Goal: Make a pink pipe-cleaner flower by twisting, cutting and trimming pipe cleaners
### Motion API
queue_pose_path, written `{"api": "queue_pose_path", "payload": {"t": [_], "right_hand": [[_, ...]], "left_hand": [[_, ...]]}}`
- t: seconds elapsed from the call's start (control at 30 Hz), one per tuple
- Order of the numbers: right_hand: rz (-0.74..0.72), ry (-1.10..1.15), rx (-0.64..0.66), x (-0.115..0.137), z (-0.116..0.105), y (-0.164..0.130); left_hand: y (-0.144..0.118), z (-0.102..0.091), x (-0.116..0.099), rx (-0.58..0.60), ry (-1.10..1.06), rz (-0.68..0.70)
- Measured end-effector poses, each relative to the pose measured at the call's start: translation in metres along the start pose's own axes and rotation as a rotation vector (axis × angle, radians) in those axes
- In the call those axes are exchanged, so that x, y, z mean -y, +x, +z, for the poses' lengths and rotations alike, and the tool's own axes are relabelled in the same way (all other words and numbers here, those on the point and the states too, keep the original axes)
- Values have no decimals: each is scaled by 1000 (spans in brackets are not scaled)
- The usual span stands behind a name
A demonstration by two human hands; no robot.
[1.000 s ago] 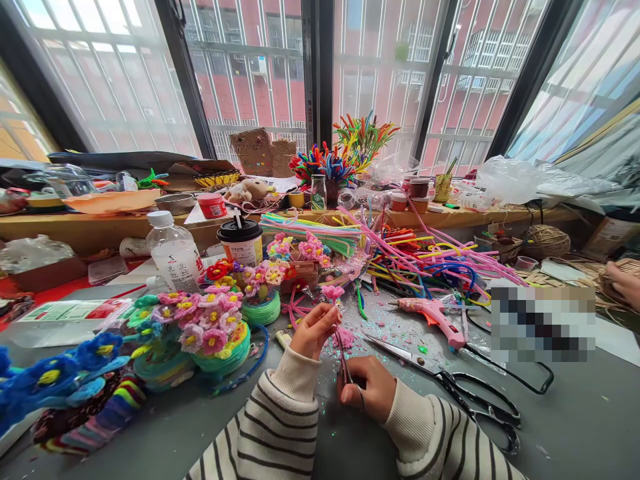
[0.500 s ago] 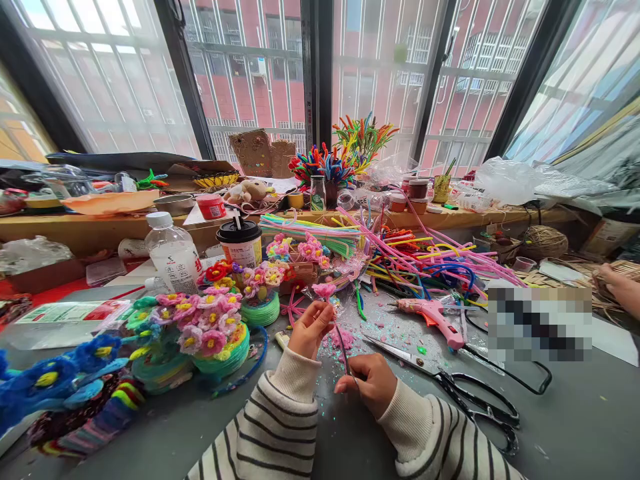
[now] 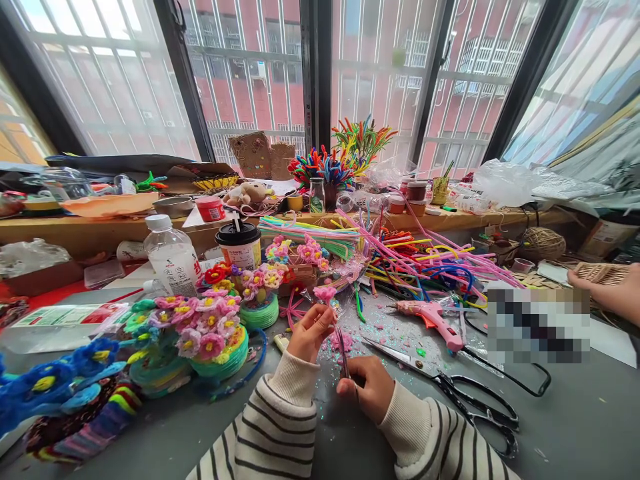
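Stem: pink flower stem (image 3: pixel 342 347) runs up and away from the right hand's grip to its bloom by the left fingertips.
Left hand (image 3: pixel 311 332): pinches the stem just below the bloom.
Right hand (image 3: pixel 369 388): clenched on the lower end, nearer the body.
Scissors (image 3: pixel 450 385): on the surface, right of both grips.

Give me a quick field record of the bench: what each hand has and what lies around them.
left hand: grip shut on the pink pipe-cleaner flower, just under its head
right hand: grip shut on the flower's stem, low down
right of hands: black scissors, pink glue gun
left of hands: flower baskets
behind: loose pipe cleaners, lidded cup, bottle
far right: another person's hand
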State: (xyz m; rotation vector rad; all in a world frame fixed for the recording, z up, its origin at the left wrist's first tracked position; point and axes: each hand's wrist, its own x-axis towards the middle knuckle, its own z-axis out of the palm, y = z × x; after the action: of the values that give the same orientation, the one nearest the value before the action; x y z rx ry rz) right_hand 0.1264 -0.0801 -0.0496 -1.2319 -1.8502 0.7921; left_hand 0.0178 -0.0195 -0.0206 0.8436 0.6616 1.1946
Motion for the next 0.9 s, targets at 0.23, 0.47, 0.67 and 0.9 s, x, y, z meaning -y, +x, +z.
{"api": "queue_pose_path", "payload": {"t": [0.23, 0.47, 0.67, 0.9], "right_hand": [[14, -18, 0, 1, 0, 0], [38, -7, -93, -3, 2, 3], [54, 87, -97, -3, 1, 4], [112, 161, -153, -1, -5, 2]], "left_hand": [[-1, 3, 2, 34, 58, 1], [1, 1, 2, -12, 30, 15], [0, 0, 0, -25, 5, 36], [-1, 1, -3, -47, -28, 23]]}}
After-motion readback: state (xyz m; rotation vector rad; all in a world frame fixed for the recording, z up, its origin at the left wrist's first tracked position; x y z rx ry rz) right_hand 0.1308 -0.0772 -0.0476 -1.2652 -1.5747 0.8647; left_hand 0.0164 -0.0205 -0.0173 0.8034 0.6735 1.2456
